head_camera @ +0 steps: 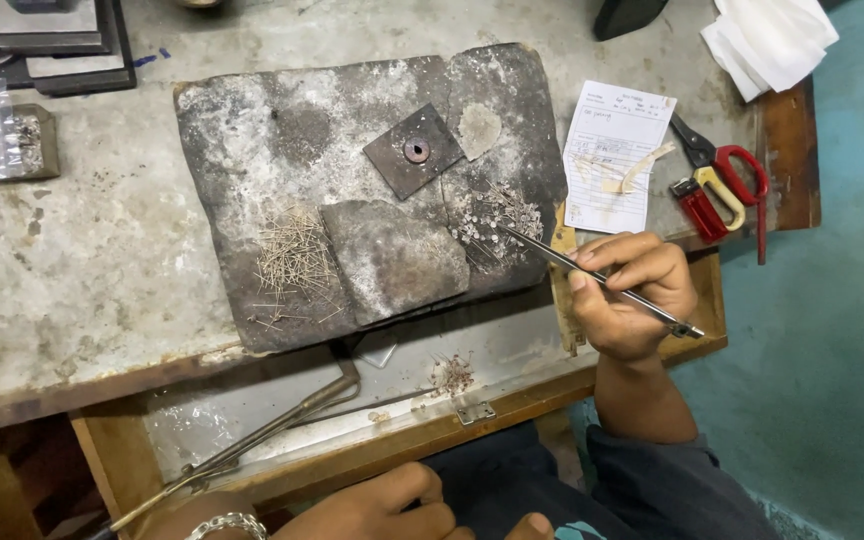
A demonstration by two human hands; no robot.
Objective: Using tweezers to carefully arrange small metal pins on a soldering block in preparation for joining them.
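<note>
We see the right hand pinched shut around a pair of long metal tweezers, gripping them near the back end. Their tips reach out ahead of the fingers to a heap of tiny pale metal pieces on a scorched grey slab that lies on the worktop. Farther out from the tips, a pile of thin wire pins sits on the same slab, and beyond them a small dark square plate carries a round ring. Just past the knuckles lies a paper slip, with red-handled scissors beside it. The left hand rests low at the frame's edge, fingers curled loosely on nothing, near a long metal tool in the open drawer.
</note>
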